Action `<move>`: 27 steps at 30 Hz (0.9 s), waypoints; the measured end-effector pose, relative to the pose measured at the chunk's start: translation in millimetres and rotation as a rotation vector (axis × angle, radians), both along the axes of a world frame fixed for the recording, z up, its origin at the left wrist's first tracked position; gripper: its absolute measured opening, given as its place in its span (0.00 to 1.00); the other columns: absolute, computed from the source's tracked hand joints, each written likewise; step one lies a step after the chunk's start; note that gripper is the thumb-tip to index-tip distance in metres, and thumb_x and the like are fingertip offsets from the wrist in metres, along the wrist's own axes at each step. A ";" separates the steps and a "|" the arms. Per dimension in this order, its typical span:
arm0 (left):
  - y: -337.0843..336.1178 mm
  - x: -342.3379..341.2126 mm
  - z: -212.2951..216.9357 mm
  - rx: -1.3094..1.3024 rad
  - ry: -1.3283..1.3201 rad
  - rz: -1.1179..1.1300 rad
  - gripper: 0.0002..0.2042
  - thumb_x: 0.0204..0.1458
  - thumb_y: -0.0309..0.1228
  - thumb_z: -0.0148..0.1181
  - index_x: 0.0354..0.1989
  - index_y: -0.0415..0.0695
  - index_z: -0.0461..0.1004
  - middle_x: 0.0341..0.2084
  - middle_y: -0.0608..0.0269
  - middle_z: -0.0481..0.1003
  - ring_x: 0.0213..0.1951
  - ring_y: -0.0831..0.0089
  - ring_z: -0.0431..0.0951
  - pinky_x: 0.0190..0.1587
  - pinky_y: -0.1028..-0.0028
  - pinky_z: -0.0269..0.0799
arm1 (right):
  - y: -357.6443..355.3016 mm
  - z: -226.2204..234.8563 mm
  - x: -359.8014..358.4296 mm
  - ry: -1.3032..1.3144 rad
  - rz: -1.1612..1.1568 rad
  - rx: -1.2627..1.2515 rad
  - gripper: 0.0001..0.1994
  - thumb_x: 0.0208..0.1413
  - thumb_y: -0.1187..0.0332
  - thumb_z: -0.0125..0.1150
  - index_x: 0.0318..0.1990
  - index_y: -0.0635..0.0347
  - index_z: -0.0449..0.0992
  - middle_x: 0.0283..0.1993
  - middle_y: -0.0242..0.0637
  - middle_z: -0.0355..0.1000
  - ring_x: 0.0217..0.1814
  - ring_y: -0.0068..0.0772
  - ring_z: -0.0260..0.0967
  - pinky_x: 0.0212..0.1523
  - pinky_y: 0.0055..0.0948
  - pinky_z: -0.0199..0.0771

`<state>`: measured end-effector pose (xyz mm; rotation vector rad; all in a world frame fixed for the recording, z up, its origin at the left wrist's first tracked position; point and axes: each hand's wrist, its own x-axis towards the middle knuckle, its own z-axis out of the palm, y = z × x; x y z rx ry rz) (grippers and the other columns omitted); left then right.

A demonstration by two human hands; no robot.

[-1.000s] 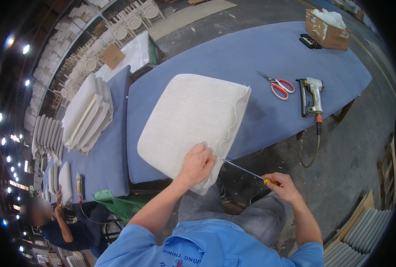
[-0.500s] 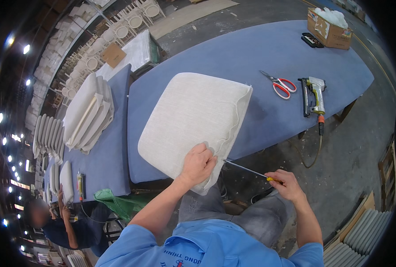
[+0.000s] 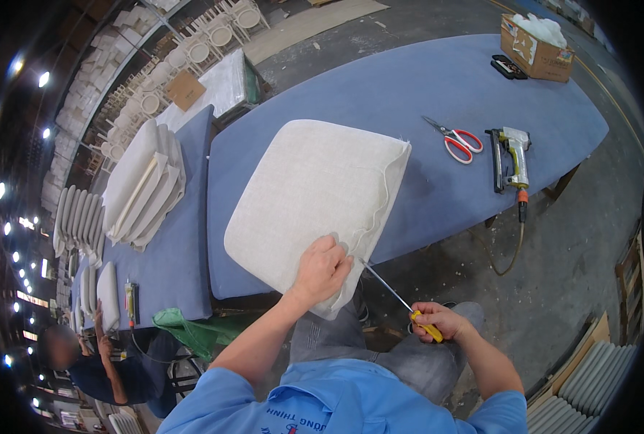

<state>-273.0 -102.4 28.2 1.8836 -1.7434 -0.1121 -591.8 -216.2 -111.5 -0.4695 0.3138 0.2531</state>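
Observation:
A pale cream fabric-covered seat cushion [image 3: 304,184] lies on the blue table, its near corner jutting past the edge above my legs. A loose cord or ruffled seam runs along its right side. My left hand [image 3: 323,269] presses on the near right part, fingers curled and gripping the cover close to that side. My right hand [image 3: 441,322] is closed round the yellow handle of a screwdriver [image 3: 388,289]. Its metal shaft slants up and left, and the tip meets the cushion's right edge beside my left fingers. Whether the tip goes under the fabric I cannot tell.
Red-handled scissors [image 3: 458,141] and a staple gun [image 3: 511,159] with a hose lie on the blue table [image 3: 380,79]. A carton of white stuffing [image 3: 546,54] stands far right. Stacked cushions [image 3: 145,188] sit on the left table. A co-worker [image 3: 119,369] sits at lower left.
My right hand has moved down and left, bringing the screwdriver to a steeper slant with its tip still at the cushion's edge. My left hand stays almost in place.

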 end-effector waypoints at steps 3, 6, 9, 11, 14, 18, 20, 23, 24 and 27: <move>0.8 0.7 -0.1 -0.007 0.001 -0.001 0.13 0.55 0.28 0.68 0.24 0.40 0.69 0.26 0.54 0.66 0.31 0.53 0.72 0.34 0.57 0.67 | 13.1 9.7 0.7 0.115 -0.095 -0.623 0.08 0.70 0.64 0.63 0.50 0.57 0.77 0.32 0.34 0.73 0.31 0.28 0.73 0.35 0.31 0.74; 2.2 0.9 -0.3 -0.029 -0.004 0.004 0.13 0.55 0.28 0.68 0.24 0.41 0.69 0.26 0.54 0.66 0.31 0.52 0.72 0.34 0.57 0.67 | 21.0 28.3 2.4 0.178 -0.310 -1.774 0.11 0.72 0.61 0.60 0.50 0.59 0.79 0.33 0.34 0.75 0.34 0.28 0.74 0.40 0.31 0.76; 0.5 0.1 -0.1 -0.041 -0.009 -0.007 0.13 0.55 0.28 0.68 0.25 0.41 0.69 0.26 0.54 0.67 0.31 0.52 0.72 0.34 0.57 0.68 | 32.0 36.1 -3.4 0.264 -0.340 -1.273 0.14 0.73 0.59 0.57 0.54 0.59 0.78 0.35 0.36 0.76 0.36 0.30 0.75 0.38 0.33 0.76; 1.4 0.0 -0.6 -0.041 -0.012 -0.007 0.13 0.55 0.28 0.68 0.25 0.41 0.69 0.26 0.54 0.67 0.31 0.52 0.72 0.34 0.57 0.68 | 43.8 38.6 -5.1 0.264 -0.295 -0.713 0.14 0.74 0.58 0.55 0.54 0.58 0.77 0.35 0.37 0.76 0.35 0.32 0.75 0.36 0.33 0.75; 1.3 1.3 -1.2 -0.049 -0.016 -0.006 0.13 0.55 0.29 0.68 0.25 0.41 0.70 0.25 0.54 0.67 0.31 0.52 0.73 0.34 0.57 0.68 | 63.3 41.1 -3.6 0.171 -0.168 0.019 0.16 0.77 0.53 0.49 0.56 0.55 0.73 0.35 0.39 0.74 0.32 0.33 0.71 0.31 0.33 0.71; -0.7 -1.2 -0.8 -0.057 -0.019 -0.008 0.12 0.55 0.29 0.68 0.25 0.41 0.70 0.25 0.54 0.68 0.31 0.52 0.73 0.35 0.57 0.68 | 96.4 43.6 2.5 -0.016 -0.184 0.536 0.18 0.78 0.51 0.46 0.57 0.54 0.72 0.37 0.39 0.71 0.30 0.31 0.65 0.32 0.32 0.69; -1.5 -1.8 -0.6 -0.050 -0.024 -0.005 0.13 0.56 0.29 0.68 0.25 0.40 0.70 0.25 0.54 0.68 0.32 0.52 0.73 0.35 0.56 0.68 | 114.0 42.9 9.8 -0.109 -0.215 0.697 0.19 0.78 0.50 0.45 0.57 0.54 0.72 0.37 0.39 0.70 0.31 0.31 0.64 0.33 0.31 0.69; -3.4 -0.9 -1.2 -0.045 -0.026 -0.003 0.13 0.56 0.30 0.67 0.25 0.40 0.70 0.26 0.53 0.68 0.32 0.51 0.73 0.36 0.56 0.69 | 137.5 43.9 23.8 -0.228 -0.271 0.884 0.21 0.77 0.47 0.45 0.57 0.55 0.72 0.38 0.39 0.70 0.31 0.32 0.65 0.34 0.32 0.70; -2.8 -1.3 -2.0 -0.044 -0.026 -0.001 0.12 0.56 0.30 0.67 0.25 0.40 0.70 0.26 0.53 0.68 0.32 0.51 0.74 0.36 0.56 0.69 | 140.1 48.1 26.7 -0.193 -0.290 0.848 0.21 0.78 0.47 0.45 0.56 0.55 0.72 0.38 0.39 0.70 0.30 0.32 0.65 0.34 0.32 0.70; -0.1 0.9 -2.2 -0.035 -0.035 0.009 0.12 0.57 0.30 0.66 0.25 0.40 0.71 0.26 0.53 0.69 0.33 0.50 0.74 0.37 0.56 0.69 | 138.9 75.0 32.5 -0.004 -0.352 0.568 0.21 0.78 0.47 0.44 0.55 0.55 0.72 0.37 0.38 0.70 0.29 0.33 0.66 0.34 0.34 0.72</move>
